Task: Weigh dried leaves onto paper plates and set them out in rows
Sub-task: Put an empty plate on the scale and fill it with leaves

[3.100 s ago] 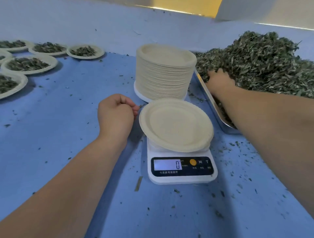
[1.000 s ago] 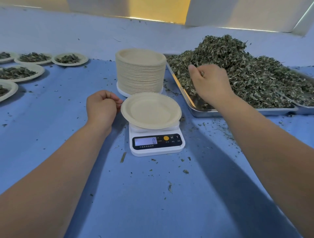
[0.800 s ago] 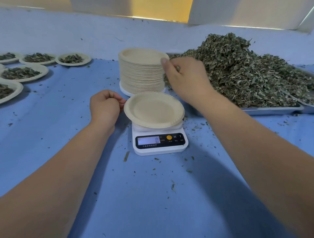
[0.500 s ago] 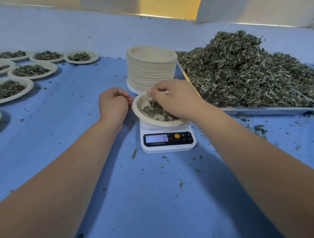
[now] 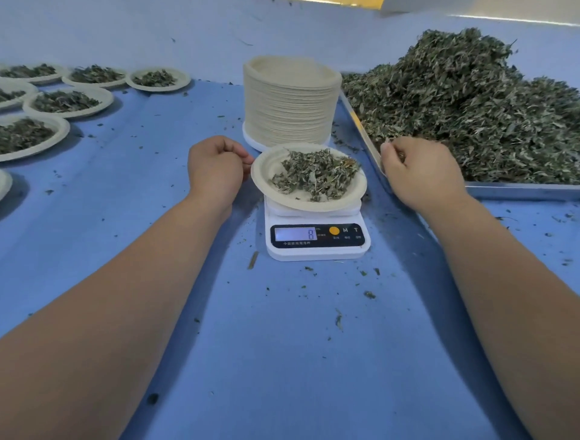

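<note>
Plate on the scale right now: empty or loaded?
Loaded. A heap of dried leaves lies in the paper plate sitting on the digital scale, whose lit display reads 8.

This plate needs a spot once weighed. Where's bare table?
The blue cloth is bare between the filled plates and the plate stack, and in front of the scale. Crowded: between scale and tray, where the right hand is.

A blue cloth (image 5: 282, 345) spreads across the foreground; a yellow strip (image 5: 345, 2) shows along the top edge.
</note>
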Motion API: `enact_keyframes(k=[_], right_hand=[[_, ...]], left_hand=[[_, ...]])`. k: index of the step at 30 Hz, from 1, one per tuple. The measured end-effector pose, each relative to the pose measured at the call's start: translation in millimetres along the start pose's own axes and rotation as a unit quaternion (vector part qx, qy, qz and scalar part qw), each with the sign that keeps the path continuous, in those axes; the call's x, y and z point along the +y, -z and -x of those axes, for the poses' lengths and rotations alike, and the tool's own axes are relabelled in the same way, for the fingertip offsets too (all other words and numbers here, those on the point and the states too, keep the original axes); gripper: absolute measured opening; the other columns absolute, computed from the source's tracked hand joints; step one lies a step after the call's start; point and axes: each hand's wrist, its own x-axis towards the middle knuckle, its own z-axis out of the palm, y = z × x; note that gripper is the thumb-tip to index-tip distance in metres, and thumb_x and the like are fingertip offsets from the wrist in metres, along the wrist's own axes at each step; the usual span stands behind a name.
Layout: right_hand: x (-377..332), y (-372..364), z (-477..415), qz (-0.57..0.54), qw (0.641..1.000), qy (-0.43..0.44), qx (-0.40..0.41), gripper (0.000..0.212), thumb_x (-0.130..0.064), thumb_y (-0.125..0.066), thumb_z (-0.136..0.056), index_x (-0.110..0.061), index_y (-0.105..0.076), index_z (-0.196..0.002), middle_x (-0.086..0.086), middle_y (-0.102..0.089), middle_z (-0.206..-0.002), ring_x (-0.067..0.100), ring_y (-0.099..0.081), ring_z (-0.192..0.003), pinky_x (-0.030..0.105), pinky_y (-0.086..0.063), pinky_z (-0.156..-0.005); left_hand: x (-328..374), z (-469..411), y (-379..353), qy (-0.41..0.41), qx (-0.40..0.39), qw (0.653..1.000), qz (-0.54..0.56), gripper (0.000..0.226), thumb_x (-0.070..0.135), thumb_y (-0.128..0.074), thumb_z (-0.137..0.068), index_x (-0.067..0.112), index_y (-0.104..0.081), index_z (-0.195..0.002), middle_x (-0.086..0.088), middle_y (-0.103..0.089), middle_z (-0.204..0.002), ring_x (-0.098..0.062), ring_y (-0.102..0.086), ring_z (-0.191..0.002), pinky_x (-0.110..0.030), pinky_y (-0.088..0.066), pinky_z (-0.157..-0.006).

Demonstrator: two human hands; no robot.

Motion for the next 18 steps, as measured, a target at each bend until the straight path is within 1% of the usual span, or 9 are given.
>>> enact_keyframes(k=[3, 9, 12, 15, 16, 18], right_hand=[[3, -5, -2, 0.026, 0.999, -0.025, -0.013, 0.047, -0.045, -0.040, -0.102, -0.011, -0.048, -0.071, 0.007, -0.050, -0.062, 0.027, -0.048, -0.058, 0.032, -0.036, -0.053], [6, -10, -1, 0.044, 0.998, -0.048, -0.001, 0.047, -0.048, -0.038, -0.100, -0.012, -0.050, -0.073, 0.003, -0.052, -0.063, 0.019, -0.045, -0.057, 0.029, -0.034, -0.055], [5, -10, -1, 0.060, 0.997, -0.046, -0.012, 0.048, -0.047, -0.036, -0.101, -0.012, -0.052, -0.073, 0.004, -0.053, -0.064, 0.023, -0.048, -0.058, 0.029, -0.034, -0.056], [6, -8, 0, 0.046, 0.998, -0.035, -0.019, 0.051, -0.045, -0.037, -0.102, -0.010, -0.051, -0.069, 0.008, -0.053, -0.061, 0.029, -0.050, -0.058, 0.028, -0.031, -0.052], [7, -6, -1, 0.026, 0.999, -0.037, -0.009, 0.052, -0.044, -0.039, -0.102, -0.009, -0.049, -0.066, 0.009, -0.051, -0.058, 0.030, -0.049, -0.056, 0.028, -0.030, -0.050], [11, 1, -3, -0.017, 0.997, -0.059, 0.038, 0.053, -0.040, -0.043, -0.100, -0.007, -0.045, -0.060, 0.010, -0.046, -0.053, 0.029, -0.044, -0.052, 0.029, -0.026, -0.048]], left_hand=[[0, 1, 0, 0.003, -0.002, 1.000, 0.001, 0.038, -0.011, -0.033, -0.067, 0.012, -0.063, -0.068, -0.007, -0.070, -0.065, -0.016, -0.065, -0.060, -0.025, -0.055, -0.058], [1, 0, 0, 0.004, -0.003, 1.000, -0.008, 0.037, -0.012, -0.034, -0.069, 0.011, -0.064, -0.070, -0.003, -0.070, -0.061, -0.013, -0.065, -0.058, -0.025, -0.056, -0.059], [1, 1, 0, 0.004, -0.001, 1.000, -0.010, 0.038, -0.013, -0.034, -0.071, 0.010, -0.064, -0.072, -0.002, -0.070, -0.060, -0.011, -0.064, -0.054, -0.023, -0.055, -0.056], [1, 0, 1, 0.002, 0.000, 1.000, -0.010, 0.039, -0.014, -0.034, -0.070, 0.010, -0.064, -0.072, -0.003, -0.070, -0.062, -0.012, -0.064, -0.054, -0.022, -0.054, -0.056], [1, 0, 1, 0.001, -0.002, 1.000, -0.008, 0.039, -0.014, -0.034, -0.071, 0.010, -0.064, -0.072, -0.004, -0.070, -0.062, -0.012, -0.064, -0.054, -0.022, -0.054, -0.056], [0, -1, 1, -0.001, 0.000, 1.000, -0.007, 0.039, -0.014, -0.034, -0.071, 0.010, -0.064, -0.072, -0.003, -0.070, -0.061, -0.011, -0.064, -0.054, -0.022, -0.054, -0.055]])
